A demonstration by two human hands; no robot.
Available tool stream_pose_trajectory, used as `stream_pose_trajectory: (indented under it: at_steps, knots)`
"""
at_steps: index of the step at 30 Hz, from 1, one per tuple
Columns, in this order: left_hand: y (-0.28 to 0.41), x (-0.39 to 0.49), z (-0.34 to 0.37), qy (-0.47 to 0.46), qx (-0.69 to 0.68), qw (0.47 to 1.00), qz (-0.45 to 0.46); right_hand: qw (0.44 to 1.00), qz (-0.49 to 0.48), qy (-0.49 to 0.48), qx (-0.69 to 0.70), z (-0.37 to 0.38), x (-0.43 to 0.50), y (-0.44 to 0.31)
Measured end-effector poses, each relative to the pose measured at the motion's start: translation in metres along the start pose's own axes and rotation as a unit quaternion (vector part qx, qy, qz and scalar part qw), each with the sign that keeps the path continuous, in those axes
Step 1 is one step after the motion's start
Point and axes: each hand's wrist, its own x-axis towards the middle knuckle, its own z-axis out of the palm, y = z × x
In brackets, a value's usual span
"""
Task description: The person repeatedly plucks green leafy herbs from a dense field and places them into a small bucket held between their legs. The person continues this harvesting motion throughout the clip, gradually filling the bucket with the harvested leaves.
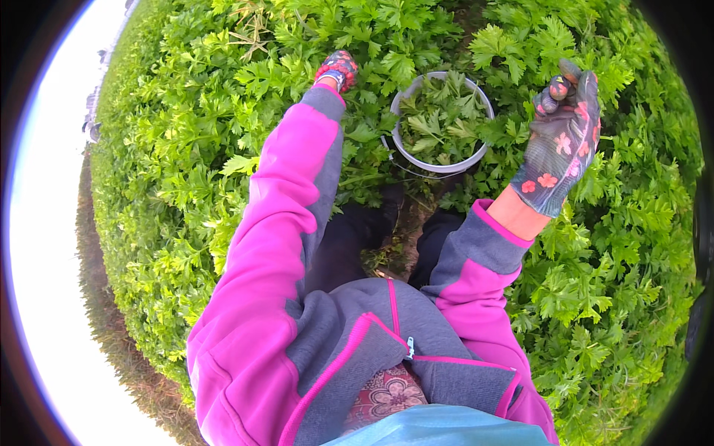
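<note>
My left hand [338,69], in a dark flower-patterned glove, reaches into the celery-like leafy plants [268,83]; its fingers are turned away, so whatever they touch is hidden. To the right, my right hand [563,139] is raised over the foliage in a matching glove. Its fingers are loosely bent, and I see nothing held in them. Between the hands stands a pale plastic bucket [395,106] with a thin wire handle. Loose green leaves [440,114] fill much of the bucket's mouth, duller than the growing plants around it.
Dense plants surround the bucket and my dark-clad legs [346,240]. A strip of bare soil [410,240] shows between my legs. Dry straw-coloured stems [251,36] stick up at the upper left. Brownish grass [111,312] borders the field on the left.
</note>
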Motion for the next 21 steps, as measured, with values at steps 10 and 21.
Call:
stream_pose_trajectory:
  at_steps: [10, 21]
  knots:
    - [0.045, 0.001, -0.009, -0.173, -0.048, 0.980, -0.088, 1.000, 0.007, -0.006, 0.006, -0.005, 0.002, -0.003]
    - [0.054, -0.027, -0.019, -0.163, -0.117, 0.962, -0.183, 1.000, 0.007, 0.002, 0.019, -0.008, 0.004, -0.005]
